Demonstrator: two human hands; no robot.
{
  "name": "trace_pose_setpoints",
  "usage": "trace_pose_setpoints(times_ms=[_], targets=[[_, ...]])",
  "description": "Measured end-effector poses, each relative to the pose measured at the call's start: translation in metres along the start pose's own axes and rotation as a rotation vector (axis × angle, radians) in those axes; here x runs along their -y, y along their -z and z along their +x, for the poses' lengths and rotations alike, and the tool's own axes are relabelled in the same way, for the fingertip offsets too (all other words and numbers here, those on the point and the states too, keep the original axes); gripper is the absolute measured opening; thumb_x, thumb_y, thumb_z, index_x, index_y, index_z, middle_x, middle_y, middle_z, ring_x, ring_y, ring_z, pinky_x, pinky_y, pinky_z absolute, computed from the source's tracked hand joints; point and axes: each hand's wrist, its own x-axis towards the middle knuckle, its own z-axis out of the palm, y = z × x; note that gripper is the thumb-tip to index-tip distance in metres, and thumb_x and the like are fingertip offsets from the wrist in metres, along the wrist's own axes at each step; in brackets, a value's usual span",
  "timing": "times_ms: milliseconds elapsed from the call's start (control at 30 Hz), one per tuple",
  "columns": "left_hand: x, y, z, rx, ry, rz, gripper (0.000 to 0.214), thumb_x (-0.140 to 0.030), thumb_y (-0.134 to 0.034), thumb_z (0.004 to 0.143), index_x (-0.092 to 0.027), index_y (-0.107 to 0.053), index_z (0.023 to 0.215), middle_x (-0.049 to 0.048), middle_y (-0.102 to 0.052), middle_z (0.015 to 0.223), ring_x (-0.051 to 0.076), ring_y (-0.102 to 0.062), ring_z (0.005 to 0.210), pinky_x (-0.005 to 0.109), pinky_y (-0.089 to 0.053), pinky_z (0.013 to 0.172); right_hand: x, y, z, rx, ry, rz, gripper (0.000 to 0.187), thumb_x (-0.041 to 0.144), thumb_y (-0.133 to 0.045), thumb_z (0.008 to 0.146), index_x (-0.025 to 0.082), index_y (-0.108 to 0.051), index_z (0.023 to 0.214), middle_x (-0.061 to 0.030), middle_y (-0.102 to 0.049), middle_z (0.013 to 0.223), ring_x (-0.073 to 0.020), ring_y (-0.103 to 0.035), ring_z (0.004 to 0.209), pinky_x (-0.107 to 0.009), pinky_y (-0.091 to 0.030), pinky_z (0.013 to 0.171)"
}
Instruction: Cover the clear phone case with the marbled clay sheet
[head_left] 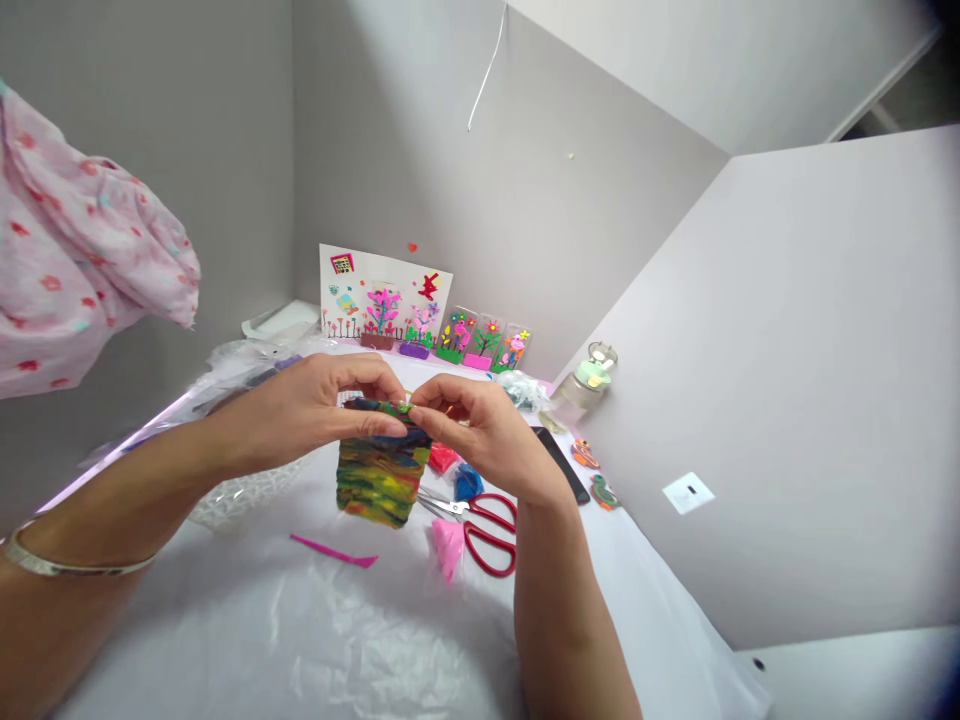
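Note:
A flat slab of marbled clay (381, 470), streaked green, yellow, blue and red, hangs upright above the table between my hands. My left hand (330, 405) pinches its upper left edge, thumb in front and fingers behind. At the upper right corner, the thumb and fingertips of my right hand (480, 425) are closed on the same slab, close to the left fingertips. Below it lie red-handled scissors (489, 535), partly hidden by my right forearm. A pink clay packet (448, 548) and a blue one (468, 482) are beside the scissors. A magenta modelling tool (334, 551) rests at the left.
Decorated clay flower cards (484, 340) and a white picture board (386, 290) lean against the back wall. A bottle (583, 385) stands at the back right, near a black phone (562, 465) and two clay figures. Plastic bags (247, 490) lie left; pink floral cloth (90, 240) hangs above.

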Motion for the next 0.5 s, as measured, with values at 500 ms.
trace_pose_setpoints(times_ms=[500], targets=[[0.008, 0.002, 0.0, -0.068, -0.05, -0.036, 0.019, -0.04, -0.072, 0.087, -0.029, -0.07, 0.103, -0.0029, -0.073, 0.102, 0.02, -0.065, 0.099, 0.027, -0.051, 0.084, 0.001, 0.007, -0.003, -0.018, 0.031, 0.008, 0.008, 0.02, -0.064, 0.093, 0.019, -0.068, 0.086, 0.0009, -0.069, 0.083, -0.0113, -0.061, 0.071, -0.023, -0.046, 0.061]])
